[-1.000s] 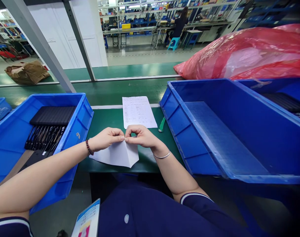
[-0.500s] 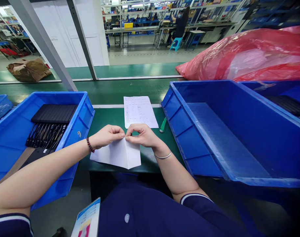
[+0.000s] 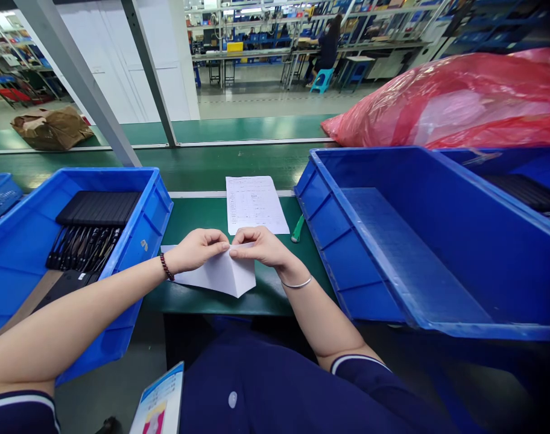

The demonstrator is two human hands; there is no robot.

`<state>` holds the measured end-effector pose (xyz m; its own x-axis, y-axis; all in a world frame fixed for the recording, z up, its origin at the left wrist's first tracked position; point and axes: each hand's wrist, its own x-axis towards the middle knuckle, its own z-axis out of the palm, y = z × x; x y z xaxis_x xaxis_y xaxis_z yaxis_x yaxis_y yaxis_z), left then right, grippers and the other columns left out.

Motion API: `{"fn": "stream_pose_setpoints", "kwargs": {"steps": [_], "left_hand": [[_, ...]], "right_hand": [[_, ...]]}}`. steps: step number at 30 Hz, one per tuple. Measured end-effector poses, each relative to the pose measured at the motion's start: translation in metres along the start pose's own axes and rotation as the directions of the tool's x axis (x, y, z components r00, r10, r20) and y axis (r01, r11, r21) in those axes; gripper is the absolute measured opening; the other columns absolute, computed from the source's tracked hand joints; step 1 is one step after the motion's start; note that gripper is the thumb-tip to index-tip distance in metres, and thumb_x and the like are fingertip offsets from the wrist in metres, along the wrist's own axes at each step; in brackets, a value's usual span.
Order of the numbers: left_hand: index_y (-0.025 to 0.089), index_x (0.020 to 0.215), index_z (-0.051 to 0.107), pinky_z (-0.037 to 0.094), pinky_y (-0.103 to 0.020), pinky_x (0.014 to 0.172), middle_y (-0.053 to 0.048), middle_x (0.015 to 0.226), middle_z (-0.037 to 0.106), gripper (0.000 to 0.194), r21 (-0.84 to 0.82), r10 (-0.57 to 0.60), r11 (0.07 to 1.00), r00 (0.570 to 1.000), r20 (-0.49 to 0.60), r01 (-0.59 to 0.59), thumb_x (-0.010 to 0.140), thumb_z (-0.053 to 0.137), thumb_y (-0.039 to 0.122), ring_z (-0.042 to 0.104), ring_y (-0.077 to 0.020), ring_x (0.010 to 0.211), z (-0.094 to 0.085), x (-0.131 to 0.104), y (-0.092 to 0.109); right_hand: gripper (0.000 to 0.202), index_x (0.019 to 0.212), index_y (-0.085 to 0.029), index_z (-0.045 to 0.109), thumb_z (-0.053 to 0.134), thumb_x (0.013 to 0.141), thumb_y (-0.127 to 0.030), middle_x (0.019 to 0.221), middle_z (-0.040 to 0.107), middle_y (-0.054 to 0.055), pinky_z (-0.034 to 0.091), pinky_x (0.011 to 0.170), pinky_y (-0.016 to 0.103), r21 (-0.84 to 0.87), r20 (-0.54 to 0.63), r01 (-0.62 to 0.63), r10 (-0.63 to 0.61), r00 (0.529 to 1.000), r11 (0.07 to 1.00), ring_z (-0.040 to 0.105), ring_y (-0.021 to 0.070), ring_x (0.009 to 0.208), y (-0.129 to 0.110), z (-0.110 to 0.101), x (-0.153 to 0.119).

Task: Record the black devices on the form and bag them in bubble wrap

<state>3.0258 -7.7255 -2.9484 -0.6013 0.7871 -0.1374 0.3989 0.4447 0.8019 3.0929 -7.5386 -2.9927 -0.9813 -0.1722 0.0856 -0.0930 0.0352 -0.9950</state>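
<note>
A creased white sheet is pinched along its top edge by both hands, near its fold. My left hand, a beaded bracelet at its wrist, grips the paper just left of the crease. Close beside it, my right hand holds the same edge with thumb and fingers together; a thin bangle circles that wrist. Beyond the hands a printed form lies flat on the green table. A green-handled tool rests to the right of the form.
On the left, a blue bin holds black devices and cables. Two large blue bins stand at the right, the nearer one angled. Behind them lies a red plastic bag. A crumpled brown bag and metal posts are at the back left.
The lower edge of the creased sheet has risen slightly, and its fold shows more sharply. Both hands keep their pinch in nearly the same place.
</note>
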Motion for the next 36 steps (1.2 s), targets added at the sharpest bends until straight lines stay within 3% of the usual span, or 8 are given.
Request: {"fn": "stream_pose_setpoints", "kwargs": {"steps": [8,14,18,21,26,30,33,36], "left_hand": [[0.018,0.091,0.063,0.044,-0.026,0.072,-0.003,0.087,0.068,0.018,0.276,0.261,0.927,0.965,0.011,-0.254,0.086,0.050,0.029,0.059,-0.0150,0.079,-0.006,-0.002,-0.006],[0.018,0.093,0.061,0.045,-0.031,0.072,-0.007,0.091,0.067,0.020,0.761,0.757,0.398,0.652,0.043,-0.512,0.090,0.042,0.012,0.059,-0.0174,0.083,-0.007,-0.006,-0.007],[0.016,0.094,0.060,0.049,-0.034,0.075,-0.010,0.092,0.065,0.021,0.781,0.575,0.430,0.804,0.149,-0.452,0.091,0.039,0.013,0.059,-0.0196,0.084,0.015,0.000,-0.025],[0.014,0.115,0.054,0.049,-0.037,0.086,-0.015,0.112,0.062,0.034,0.720,0.244,0.574,0.921,0.305,-0.391,0.082,0.057,0.018,0.059,-0.0248,0.102,0.038,0.001,-0.051],[0.007,0.122,0.049,0.046,-0.036,0.092,-0.024,0.135,0.046,0.054,0.690,0.001,0.622,0.882,0.471,-0.370,0.073,0.067,0.021,0.052,-0.0297,0.118,0.055,-0.011,-0.061],[0.010,0.123,0.050,0.035,-0.046,0.104,-0.022,0.138,0.043,0.042,0.749,0.265,0.420,0.859,0.438,-0.512,0.082,0.057,0.019,0.042,-0.0328,0.128,0.055,-0.005,-0.033],[0.017,0.130,0.046,0.006,-0.053,0.115,-0.017,0.145,0.038,0.053,0.667,0.332,0.237,0.704,0.628,-0.707,0.080,0.062,0.018,0.020,-0.0286,0.141,0.052,0.008,-0.031],[0.018,0.124,0.053,-0.001,-0.058,0.113,-0.016,0.138,0.048,0.052,0.684,0.198,0.278,0.737,0.646,-0.675,0.076,0.069,0.029,0.019,-0.0295,0.142,0.044,0.022,-0.050]], "right_hand": [[0.036,0.086,-0.015,0.067,0.076,0.067,-0.045,0.084,0.064,0.004,0.045,0.071,0.026,-0.194,-0.060,0.139,-0.153,0.986,0.971,0.057,0.0135,0.077,-0.011,-0.005,0.000],[0.035,0.113,-0.014,0.059,0.055,0.087,-0.037,0.108,0.059,0.013,0.045,0.087,0.033,-0.625,-0.462,-0.220,-0.129,0.877,0.749,0.057,0.0194,0.095,0.015,-0.059,-0.002],[0.037,0.119,-0.011,0.058,0.049,0.090,-0.030,0.115,0.053,0.024,0.042,0.088,0.043,-0.677,-0.685,-0.699,0.150,0.713,0.232,0.051,0.0326,0.108,0.048,-0.088,-0.017],[0.035,0.112,-0.007,0.060,0.046,0.091,-0.031,0.113,0.053,0.027,0.043,0.085,0.043,-0.678,-0.689,-0.717,0.201,0.697,0.163,0.050,0.0338,0.108,0.070,-0.087,-0.033],[0.028,0.109,-0.002,0.054,0.047,0.088,-0.019,0.106,0.054,0.024,0.043,0.087,0.041,-0.667,-0.722,-0.719,0.068,0.688,0.194,0.053,0.0321,0.102,0.089,-0.080,-0.058],[0.042,0.127,-0.001,0.040,0.035,0.085,-0.008,0.115,0.049,0.025,0.046,0.081,0.039,-0.584,-0.780,-0.711,-0.031,0.625,0.392,0.057,0.0279,0.094,0.092,-0.073,-0.076],[0.046,0.133,-0.004,0.034,0.034,0.088,-0.014,0.121,0.048,0.023,0.046,0.086,0.037,-0.614,-0.715,-0.508,-0.154,0.682,0.604,0.055,0.0262,0.102,0.095,-0.058,-0.092],[0.042,0.132,-0.011,0.037,0.035,0.092,-0.025,0.111,0.058,0.015,0.048,0.077,0.031,-0.469,-0.624,-0.278,-0.092,0.776,0.838,0.058,0.0180,0.085,0.102,-0.040,-0.108]]}}
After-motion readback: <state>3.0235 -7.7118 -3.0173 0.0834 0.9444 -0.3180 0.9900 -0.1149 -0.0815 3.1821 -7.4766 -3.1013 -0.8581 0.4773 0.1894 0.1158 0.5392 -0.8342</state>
